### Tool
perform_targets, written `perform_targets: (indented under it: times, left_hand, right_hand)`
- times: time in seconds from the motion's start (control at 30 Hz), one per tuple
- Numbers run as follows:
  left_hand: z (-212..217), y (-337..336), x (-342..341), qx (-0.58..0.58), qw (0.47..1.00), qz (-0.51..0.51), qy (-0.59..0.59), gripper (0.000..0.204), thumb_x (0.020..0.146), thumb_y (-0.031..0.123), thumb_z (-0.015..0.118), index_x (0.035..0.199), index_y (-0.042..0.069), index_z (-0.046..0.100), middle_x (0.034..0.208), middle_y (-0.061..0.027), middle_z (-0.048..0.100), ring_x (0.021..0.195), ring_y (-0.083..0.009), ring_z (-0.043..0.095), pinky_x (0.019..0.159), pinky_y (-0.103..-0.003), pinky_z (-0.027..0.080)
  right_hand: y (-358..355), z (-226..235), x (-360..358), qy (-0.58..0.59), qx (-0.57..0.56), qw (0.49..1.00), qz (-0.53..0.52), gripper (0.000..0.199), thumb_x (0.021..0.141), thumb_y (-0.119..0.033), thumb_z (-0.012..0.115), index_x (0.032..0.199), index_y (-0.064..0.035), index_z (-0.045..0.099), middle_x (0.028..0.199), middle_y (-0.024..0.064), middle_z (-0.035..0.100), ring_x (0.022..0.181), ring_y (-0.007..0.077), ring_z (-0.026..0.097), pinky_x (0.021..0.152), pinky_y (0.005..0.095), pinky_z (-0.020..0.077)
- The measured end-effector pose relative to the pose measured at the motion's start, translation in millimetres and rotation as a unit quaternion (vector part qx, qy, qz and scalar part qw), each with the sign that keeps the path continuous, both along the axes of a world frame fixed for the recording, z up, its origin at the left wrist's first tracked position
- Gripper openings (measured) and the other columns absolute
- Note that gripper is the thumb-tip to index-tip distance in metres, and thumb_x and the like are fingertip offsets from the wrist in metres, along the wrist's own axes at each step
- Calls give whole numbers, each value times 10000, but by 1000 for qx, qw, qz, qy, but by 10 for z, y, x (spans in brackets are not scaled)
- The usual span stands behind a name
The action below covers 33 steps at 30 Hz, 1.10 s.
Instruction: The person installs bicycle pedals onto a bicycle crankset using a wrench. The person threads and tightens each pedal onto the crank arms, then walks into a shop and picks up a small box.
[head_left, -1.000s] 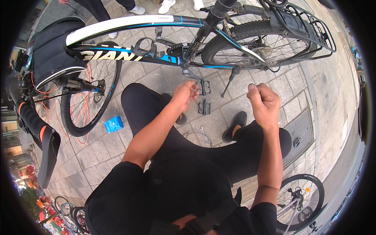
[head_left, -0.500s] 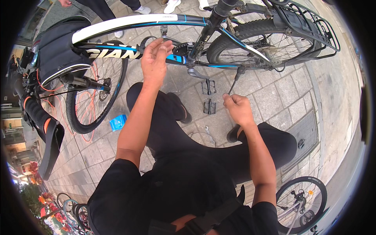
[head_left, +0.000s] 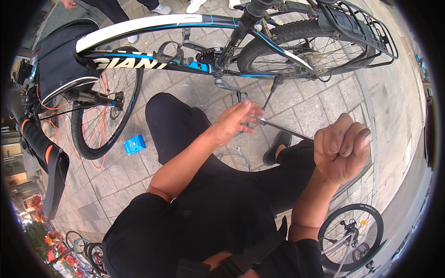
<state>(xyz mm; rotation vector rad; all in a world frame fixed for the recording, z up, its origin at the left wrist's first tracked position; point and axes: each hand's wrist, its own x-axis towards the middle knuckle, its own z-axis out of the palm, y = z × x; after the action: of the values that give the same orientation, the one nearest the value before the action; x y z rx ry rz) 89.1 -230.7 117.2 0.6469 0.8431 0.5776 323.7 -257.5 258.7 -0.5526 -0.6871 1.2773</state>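
Note:
I crouch beside a black, white and blue bicycle [head_left: 153, 62] standing on its kickstand [head_left: 270, 95]. My right hand [head_left: 342, 150] is a closed fist around the near end of a long thin metal tool [head_left: 283, 130]. My left hand [head_left: 235, 122] reaches out over my knee, and its fingers and thumb pinch the tool's far end. That end sits just below the bicycle's crank arm [head_left: 224, 85]. A black pedal [head_left: 239, 96] lies on the paving stones behind my left hand, mostly hidden by it.
A blue packet [head_left: 134, 145] lies on the paving by the front wheel [head_left: 104, 120]. The rear wheel with a black rack [head_left: 366, 32] is at the upper right. Another bicycle's wheel [head_left: 353, 234] stands at the lower right. Other people's shoes [head_left: 196, 5] show at the top.
My left hand came down from the bicycle's frame to the tool's far end. My right hand lifted toward the camera with the tool, which now shows as a long rod.

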Motion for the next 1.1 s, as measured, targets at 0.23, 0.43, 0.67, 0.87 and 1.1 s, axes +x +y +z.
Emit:
perform_targets:
  times: [0.23, 0.43, 0.67, 0.87, 1.1]
  left_hand:
    - [-69, -321, 180, -205, 943, 59, -255, 751, 1044, 701, 393, 1378, 54, 575, 1389, -177, 652, 1292, -344, 629, 1024, -518, 537]
    - [-436, -383, 285, -218, 951, 87, -203, 354, 1110, 443, 495, 1210, 129, 625, 1221, -74, 712, 1146, -236, 670, 969, -437, 534]
    - [-577, -324, 492, -19, 996, 5, -84, 315, 1104, 390, 548, 1217, 114, 648, 1172, -46, 712, 1047, -167, 668, 955, -368, 524]
    - [-774, 103, 776, -94, 989, -96, 59, 594, 1038, 522, 619, 1388, 43, 588, 1179, -78, 700, 1005, -200, 687, 914, -379, 543]
    - [-3254, -131, 733, -80, 735, -446, 505, 653, 920, 444, 768, 1363, -10, 611, 1299, -177, 667, 1090, -311, 685, 830, -442, 586]
  right_hand:
    - [-324, -719, -251, -51, -131, 988, -71, 458, 1095, -303, 566, 739, -21, 505, 711, 104, 546, 444, 113, 348, 443, 307, 317]
    - [-578, -1248, -483, -57, -180, 975, -115, 332, 1099, -267, 574, 917, 5, 630, 804, 84, 634, 529, 131, 488, 509, 326, 436]
    - [-532, -1051, -97, -411, -401, 783, 237, 470, 1033, -204, 635, 1449, 3, 563, 880, 54, 680, 753, 110, 640, 655, 302, 537]
    - [-145, -1324, 694, -617, -292, 714, 158, 345, 1038, -284, 582, 997, 44, 683, 865, 270, 692, 827, 415, 677, 782, 474, 523]
    - [273, -1877, 1628, -713, -313, 628, 4, 287, 1032, -233, 548, 986, 28, 658, 803, 259, 706, 783, 459, 701, 756, 533, 558]
